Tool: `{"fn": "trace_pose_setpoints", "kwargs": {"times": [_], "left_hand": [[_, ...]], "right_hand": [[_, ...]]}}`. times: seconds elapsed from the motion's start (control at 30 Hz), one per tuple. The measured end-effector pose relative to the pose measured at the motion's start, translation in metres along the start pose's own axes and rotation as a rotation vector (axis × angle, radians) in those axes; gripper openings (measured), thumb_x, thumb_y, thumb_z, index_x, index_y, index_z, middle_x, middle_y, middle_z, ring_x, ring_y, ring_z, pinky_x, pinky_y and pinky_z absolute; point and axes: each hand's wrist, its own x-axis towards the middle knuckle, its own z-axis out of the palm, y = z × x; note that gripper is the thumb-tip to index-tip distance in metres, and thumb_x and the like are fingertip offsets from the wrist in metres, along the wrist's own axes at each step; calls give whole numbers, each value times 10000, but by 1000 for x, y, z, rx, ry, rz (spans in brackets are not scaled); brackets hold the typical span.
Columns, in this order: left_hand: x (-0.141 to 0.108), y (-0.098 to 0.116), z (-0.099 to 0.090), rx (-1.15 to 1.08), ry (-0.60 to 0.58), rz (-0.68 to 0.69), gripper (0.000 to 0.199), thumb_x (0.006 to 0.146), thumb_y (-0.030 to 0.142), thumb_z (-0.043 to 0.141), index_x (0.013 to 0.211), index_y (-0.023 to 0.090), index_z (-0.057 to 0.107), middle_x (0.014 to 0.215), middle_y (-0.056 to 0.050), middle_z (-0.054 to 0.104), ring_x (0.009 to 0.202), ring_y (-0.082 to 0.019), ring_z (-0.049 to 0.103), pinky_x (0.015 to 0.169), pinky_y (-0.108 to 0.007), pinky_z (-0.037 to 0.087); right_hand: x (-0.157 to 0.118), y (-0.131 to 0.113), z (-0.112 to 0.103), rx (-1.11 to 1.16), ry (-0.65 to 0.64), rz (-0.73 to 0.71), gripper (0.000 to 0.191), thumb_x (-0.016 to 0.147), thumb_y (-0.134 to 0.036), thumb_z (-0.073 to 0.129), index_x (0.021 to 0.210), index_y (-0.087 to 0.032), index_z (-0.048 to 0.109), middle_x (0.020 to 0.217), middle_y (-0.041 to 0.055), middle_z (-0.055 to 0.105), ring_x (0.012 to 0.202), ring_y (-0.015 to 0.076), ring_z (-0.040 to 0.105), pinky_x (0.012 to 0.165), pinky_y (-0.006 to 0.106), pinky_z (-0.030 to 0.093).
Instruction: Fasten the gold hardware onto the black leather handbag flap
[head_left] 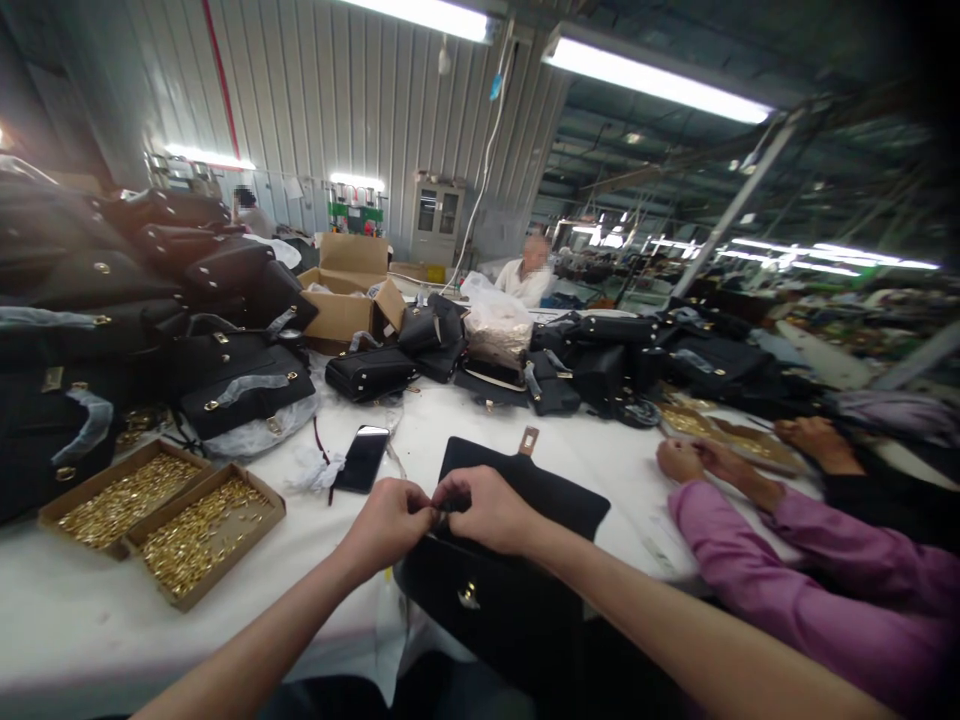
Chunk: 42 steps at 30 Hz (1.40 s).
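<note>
A black handbag (495, 600) lies before me at the table's front edge, its flap (559, 490) folded open away from me. A gold clasp plate sits on the flap's tab (529, 440), and a gold turn lock (469, 595) on the front. My left hand (397, 520) is pinched closed at the bag's upper left edge. My right hand (484, 508) is pinched closed too, its fingertips meeting those of the left. Whatever small part lies between the fingers is hidden.
Two cardboard trays (279, 500) of small gold fittings stand at left, with a phone (362, 460) nearby. Black handbags (247, 395) are piled left and across the back, around an open carton (341, 315). At right, a co-worker's hands (697, 462) in pink sleeves work beside more fittings.
</note>
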Motion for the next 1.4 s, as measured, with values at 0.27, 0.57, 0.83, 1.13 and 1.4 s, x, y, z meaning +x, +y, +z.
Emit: {"fn": "trace_pose_setpoints", "kwargs": {"times": [0.27, 0.57, 0.83, 1.13, 1.4], "left_hand": [[-2, -7, -6, -69, -81, -30, 280, 810, 357, 698, 828, 111, 832, 686, -43, 697, 652, -154, 535, 595, -288, 334], [-9, 6, -8, 45, -89, 28, 254, 786, 323, 677, 723, 107, 796, 566, 25, 482, 595, -110, 427, 541, -271, 271], [-4, 6, -12, -17, -166, 4, 280, 776, 351, 706, 741, 90, 801, 593, 22, 454, 615, -111, 395, 545, -274, 246], [2, -3, -20, -72, -219, 1, 310, 799, 358, 685, 712, 73, 768, 613, 11, 427, 614, -108, 369, 546, -270, 219], [3, -1, -19, 83, -134, 50, 274, 779, 325, 676, 620, 103, 664, 581, 25, 393, 619, -103, 403, 541, -253, 231]], "right_hand": [[9, 5, 2, 31, -27, 63, 346, 636, -163, 776, 980, -168, 813, 871, 39, 773, 802, 202, 687, 660, 265, 503], [-2, -3, -5, 91, -78, 6, 372, 674, -144, 747, 1038, -180, 817, 972, 36, 799, 906, 213, 723, 815, 301, 556], [-4, 0, -5, 70, -55, -14, 328, 708, -154, 733, 1023, -185, 820, 968, 32, 797, 906, 207, 717, 839, 308, 553], [11, -3, -6, 88, -124, -20, 390, 672, -101, 694, 1039, -151, 818, 980, 54, 802, 906, 215, 738, 778, 279, 569], [17, -5, -6, 85, -151, -30, 407, 647, -85, 701, 1025, -159, 830, 947, 35, 804, 870, 194, 732, 760, 252, 551]]}}
